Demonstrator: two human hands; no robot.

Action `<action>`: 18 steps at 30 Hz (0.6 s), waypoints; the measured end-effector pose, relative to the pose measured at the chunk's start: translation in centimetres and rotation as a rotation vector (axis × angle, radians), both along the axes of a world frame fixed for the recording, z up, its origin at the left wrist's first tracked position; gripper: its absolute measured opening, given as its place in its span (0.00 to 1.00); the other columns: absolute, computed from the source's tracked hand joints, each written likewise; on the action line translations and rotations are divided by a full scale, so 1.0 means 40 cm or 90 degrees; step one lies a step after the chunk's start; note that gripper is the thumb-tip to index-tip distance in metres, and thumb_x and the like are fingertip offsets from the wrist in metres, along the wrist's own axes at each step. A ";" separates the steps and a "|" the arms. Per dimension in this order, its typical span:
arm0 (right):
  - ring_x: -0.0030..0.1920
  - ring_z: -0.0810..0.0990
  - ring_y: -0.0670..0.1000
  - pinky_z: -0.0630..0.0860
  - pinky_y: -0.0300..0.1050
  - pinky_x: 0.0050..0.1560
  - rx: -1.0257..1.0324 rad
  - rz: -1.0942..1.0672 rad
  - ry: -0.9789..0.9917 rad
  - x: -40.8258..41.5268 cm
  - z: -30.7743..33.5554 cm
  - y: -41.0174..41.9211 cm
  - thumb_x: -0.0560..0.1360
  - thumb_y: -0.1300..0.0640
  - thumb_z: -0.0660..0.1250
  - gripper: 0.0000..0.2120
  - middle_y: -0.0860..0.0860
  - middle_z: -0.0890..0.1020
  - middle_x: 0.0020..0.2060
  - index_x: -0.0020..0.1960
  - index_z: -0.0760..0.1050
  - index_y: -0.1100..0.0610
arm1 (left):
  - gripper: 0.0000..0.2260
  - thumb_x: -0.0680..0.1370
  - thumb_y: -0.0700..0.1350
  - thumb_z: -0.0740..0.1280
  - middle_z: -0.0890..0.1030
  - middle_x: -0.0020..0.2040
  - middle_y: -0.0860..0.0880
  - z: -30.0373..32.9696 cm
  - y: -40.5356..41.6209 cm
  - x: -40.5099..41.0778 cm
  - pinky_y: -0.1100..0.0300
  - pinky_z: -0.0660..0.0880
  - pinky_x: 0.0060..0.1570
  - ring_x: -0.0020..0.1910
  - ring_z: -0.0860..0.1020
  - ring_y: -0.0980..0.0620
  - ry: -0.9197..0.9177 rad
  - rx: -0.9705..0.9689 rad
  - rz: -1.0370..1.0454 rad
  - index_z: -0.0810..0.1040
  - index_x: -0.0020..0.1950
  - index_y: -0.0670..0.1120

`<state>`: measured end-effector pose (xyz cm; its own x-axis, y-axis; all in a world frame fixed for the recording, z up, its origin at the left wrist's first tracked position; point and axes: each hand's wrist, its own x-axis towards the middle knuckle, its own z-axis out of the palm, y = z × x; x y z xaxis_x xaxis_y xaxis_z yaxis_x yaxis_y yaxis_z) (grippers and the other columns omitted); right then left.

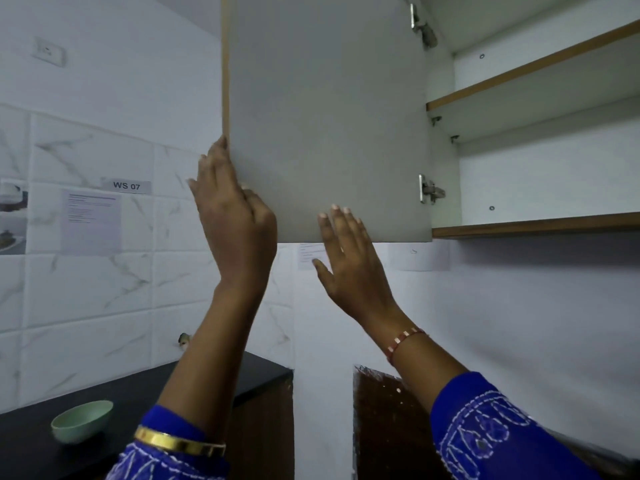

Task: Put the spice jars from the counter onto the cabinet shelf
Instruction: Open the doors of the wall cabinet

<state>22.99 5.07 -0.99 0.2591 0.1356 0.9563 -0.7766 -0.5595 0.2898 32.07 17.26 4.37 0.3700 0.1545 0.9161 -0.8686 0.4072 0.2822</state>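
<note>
Cabinet door (pixel 325 116) is held open w/ left hand (pixel 232 216) curled round its free edge; right hand (pixel 349 261) is spread flat, empty, at door's bottom edge. Bare cabinet shelf (pixel 533 226) lies up and to the right, nearer the right hand. No spice jars are seen; counter (pixel 145 386), lower left, is mostly cut off, only a green bowl (pixel 82 421) shown.

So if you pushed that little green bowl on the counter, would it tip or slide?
The green bowl already sits tilted on a rounded bottom, so it would probably rock. It looks small and thin-walled, likely light. The dark counter looks smooth, so it might slide easily.
</note>
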 end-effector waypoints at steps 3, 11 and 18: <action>0.67 0.73 0.63 0.62 0.54 0.68 0.041 -0.065 0.004 -0.120 -0.025 -0.019 0.73 0.51 0.63 0.28 0.63 0.74 0.66 0.68 0.70 0.65 | 0.29 0.71 0.31 0.52 0.67 0.72 0.44 -0.012 0.000 -0.093 0.48 0.50 0.76 0.74 0.60 0.45 -0.001 -0.010 -0.020 0.62 0.72 0.40; 0.67 0.72 0.64 0.66 0.56 0.67 0.052 -0.156 0.002 -0.476 -0.021 0.010 0.74 0.51 0.56 0.27 0.65 0.73 0.65 0.67 0.69 0.66 | 0.24 0.74 0.34 0.53 0.68 0.72 0.44 -0.043 -0.032 -0.441 0.52 0.47 0.76 0.75 0.59 0.46 -0.074 0.016 -0.172 0.64 0.71 0.40; 0.69 0.69 0.64 0.64 0.56 0.69 0.067 -0.269 -0.020 -0.814 -0.037 0.052 0.74 0.53 0.58 0.27 0.65 0.71 0.67 0.69 0.68 0.66 | 0.23 0.74 0.33 0.54 0.71 0.70 0.45 -0.119 -0.077 -0.743 0.48 0.54 0.75 0.73 0.64 0.47 -0.128 0.077 -0.356 0.66 0.70 0.41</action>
<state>-9.56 7.13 -2.47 0.2420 -0.0744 0.9674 -0.9509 -0.2162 0.2213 2.36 14.18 -0.38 0.1832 -0.1237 0.9753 -0.5737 0.7921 0.2083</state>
